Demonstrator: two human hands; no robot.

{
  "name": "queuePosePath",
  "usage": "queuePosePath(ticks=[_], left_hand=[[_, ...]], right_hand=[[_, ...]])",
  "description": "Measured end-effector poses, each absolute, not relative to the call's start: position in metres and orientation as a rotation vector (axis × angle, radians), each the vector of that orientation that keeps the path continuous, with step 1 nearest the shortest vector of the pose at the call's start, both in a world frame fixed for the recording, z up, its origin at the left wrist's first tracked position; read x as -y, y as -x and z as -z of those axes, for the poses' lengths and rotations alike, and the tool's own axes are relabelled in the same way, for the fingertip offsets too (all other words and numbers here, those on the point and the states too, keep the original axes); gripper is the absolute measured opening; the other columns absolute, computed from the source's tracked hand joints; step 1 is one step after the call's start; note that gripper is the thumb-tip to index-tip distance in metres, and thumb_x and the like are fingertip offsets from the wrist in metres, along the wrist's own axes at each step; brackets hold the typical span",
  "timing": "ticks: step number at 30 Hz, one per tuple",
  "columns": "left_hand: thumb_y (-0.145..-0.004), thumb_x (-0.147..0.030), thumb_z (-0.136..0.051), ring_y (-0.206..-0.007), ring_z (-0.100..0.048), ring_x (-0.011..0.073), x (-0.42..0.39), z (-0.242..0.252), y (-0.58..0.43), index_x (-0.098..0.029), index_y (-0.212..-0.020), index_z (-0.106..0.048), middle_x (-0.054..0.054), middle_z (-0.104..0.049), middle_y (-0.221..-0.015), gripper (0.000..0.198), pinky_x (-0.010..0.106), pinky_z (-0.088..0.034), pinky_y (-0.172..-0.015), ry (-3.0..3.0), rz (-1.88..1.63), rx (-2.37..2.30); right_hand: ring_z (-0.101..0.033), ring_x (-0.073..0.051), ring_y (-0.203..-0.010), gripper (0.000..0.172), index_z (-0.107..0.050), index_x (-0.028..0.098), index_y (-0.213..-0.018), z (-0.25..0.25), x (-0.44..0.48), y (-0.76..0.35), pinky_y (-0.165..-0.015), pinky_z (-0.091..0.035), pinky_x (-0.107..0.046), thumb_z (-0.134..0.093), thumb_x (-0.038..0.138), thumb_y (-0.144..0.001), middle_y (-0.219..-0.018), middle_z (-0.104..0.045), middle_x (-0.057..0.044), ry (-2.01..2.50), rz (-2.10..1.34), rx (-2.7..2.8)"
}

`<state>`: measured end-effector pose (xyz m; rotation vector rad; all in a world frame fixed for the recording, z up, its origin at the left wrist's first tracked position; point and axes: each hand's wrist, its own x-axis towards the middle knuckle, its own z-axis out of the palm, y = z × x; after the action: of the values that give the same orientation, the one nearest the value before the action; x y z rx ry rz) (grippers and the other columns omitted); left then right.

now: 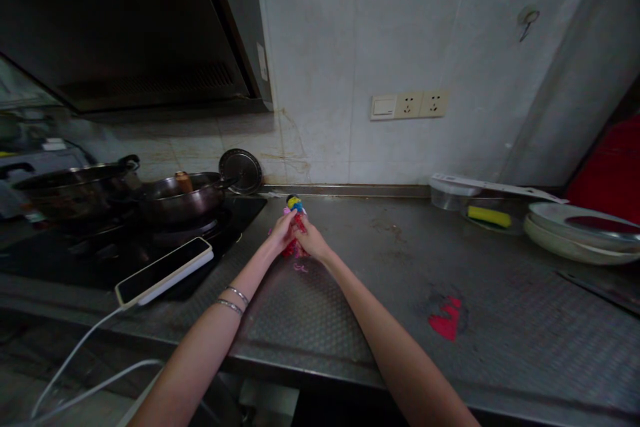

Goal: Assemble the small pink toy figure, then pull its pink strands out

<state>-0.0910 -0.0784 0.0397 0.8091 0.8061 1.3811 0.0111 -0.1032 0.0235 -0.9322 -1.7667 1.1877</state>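
Observation:
Both of my hands meet over the steel counter (380,280), closed around a small colourful toy (295,204) with a blue and yellow top and a red and pink body. My left hand (281,232) grips its left side and my right hand (311,239) grips its right side. Two thin bangles sit on my left wrist. The toy's lower part is mostly hidden by my fingers. A bit of pink string lies on the counter just below the hands.
A stove at the left carries two dark pans (177,197). A phone (165,270) with a white cable lies on the stove edge. A round lid (241,170) leans on the wall. Plates (575,230) and a plastic tub with a yellow sponge (489,215) stand at the right. A red mark (447,320) is on the counter.

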Motion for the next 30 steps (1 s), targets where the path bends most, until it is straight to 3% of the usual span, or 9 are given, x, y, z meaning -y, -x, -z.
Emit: queuePosePath(ticks=[7,14,22,30], left_hand=[[-0.079,-0.025,-0.053,-0.051,-0.056,0.0104,0.078,-0.043,0.095,-0.01,-0.073,-0.057,0.005,-0.061,-0.06,0.017,0.021,-0.045,-0.051,-0.805,-1.402,-0.803],[-0.075,-0.026,-0.058,-0.049,-0.055,0.0088,0.075,-0.04,0.099,-0.01,-0.075,-0.057,0.005,-0.061,-0.063,0.016,0.019,-0.042,-0.046,-0.849,-1.381,-0.788],[-0.066,-0.026,-0.067,-0.049,-0.053,0.0074,0.074,-0.034,0.098,-0.012,-0.074,-0.056,0.0,-0.058,-0.06,0.02,0.017,-0.04,-0.046,-0.871,-1.435,-0.775],[-0.064,-0.025,-0.069,-0.054,-0.056,0.0076,0.072,-0.037,0.108,-0.016,-0.085,-0.057,-0.001,-0.061,-0.067,0.026,0.017,-0.041,-0.048,-0.935,-1.484,-0.778]], right_hand=[[-0.051,-0.009,-0.034,0.026,-0.049,0.016,-0.104,-0.025,0.106,-0.01,-0.037,-0.037,-0.015,-0.036,0.027,-0.084,-0.039,-0.047,0.007,0.907,-1.108,1.726],[-0.055,-0.011,-0.045,0.027,-0.062,0.016,-0.075,-0.021,0.101,-0.018,-0.05,-0.04,-0.018,-0.042,0.031,-0.083,-0.046,-0.056,0.001,1.024,-0.658,1.825],[-0.057,-0.014,-0.061,0.024,-0.069,0.022,-0.081,-0.025,0.104,-0.024,-0.057,-0.039,-0.02,-0.05,0.036,-0.079,-0.069,-0.067,-0.004,1.22,-0.415,1.831],[-0.058,-0.015,-0.065,0.023,-0.068,0.024,-0.083,-0.026,0.106,-0.022,-0.056,-0.037,-0.021,-0.053,0.039,-0.074,-0.074,-0.067,-0.003,1.349,-0.39,1.836]])
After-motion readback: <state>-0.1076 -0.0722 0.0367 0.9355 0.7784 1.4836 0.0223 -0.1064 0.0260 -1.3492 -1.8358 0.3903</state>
